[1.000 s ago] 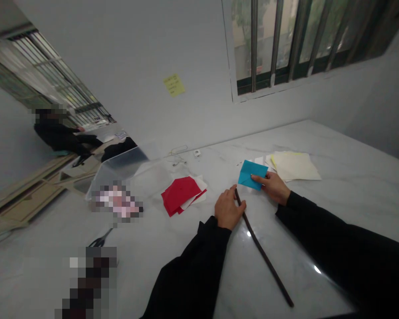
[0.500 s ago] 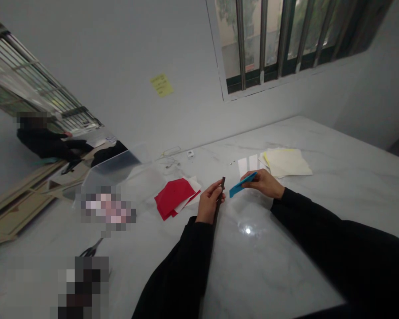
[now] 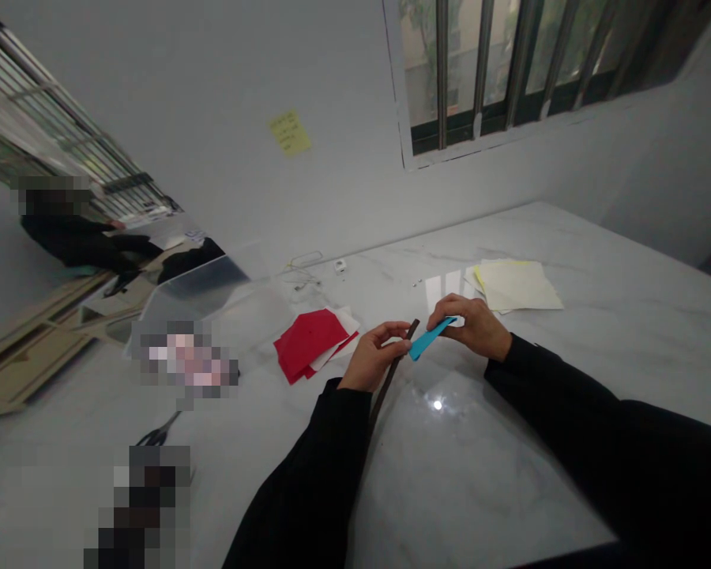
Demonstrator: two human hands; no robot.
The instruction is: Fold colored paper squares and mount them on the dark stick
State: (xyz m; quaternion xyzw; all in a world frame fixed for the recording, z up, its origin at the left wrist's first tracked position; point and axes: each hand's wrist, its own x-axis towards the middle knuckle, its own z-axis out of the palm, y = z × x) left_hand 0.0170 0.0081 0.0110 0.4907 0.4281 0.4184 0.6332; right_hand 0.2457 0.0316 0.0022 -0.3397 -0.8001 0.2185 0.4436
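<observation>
Above the marble-patterned table, my left hand [image 3: 372, 357] pinches a thin dark brown strip [image 3: 385, 385] near its upper end. The strip slants down beside my left forearm, and its lower end is hidden. My right hand [image 3: 477, 325] grips a narrow folded piece of blue paper [image 3: 431, 340] between thumb and fingers. The blue paper's lower left end is close to the strip and my left thumb; whether they touch I cannot tell. Red paper pieces [image 3: 311, 340], with white paper partly beneath, lie left of my left hand. White paper strips [image 3: 453, 282] lie just beyond my right hand.
Cream paper sheets [image 3: 521, 286] rest at the back right. A thin cable [image 3: 302, 273] and a small white block [image 3: 340, 266] are near the wall. Black-handled scissors [image 3: 157, 435] lie at the left, close to blurred-out items. A person [image 3: 74, 229] sits far left.
My hands have come closer together, bringing the blue paper's end near the brown strip. The strip's top has shifted right and leans more. The camera view has shifted slightly.
</observation>
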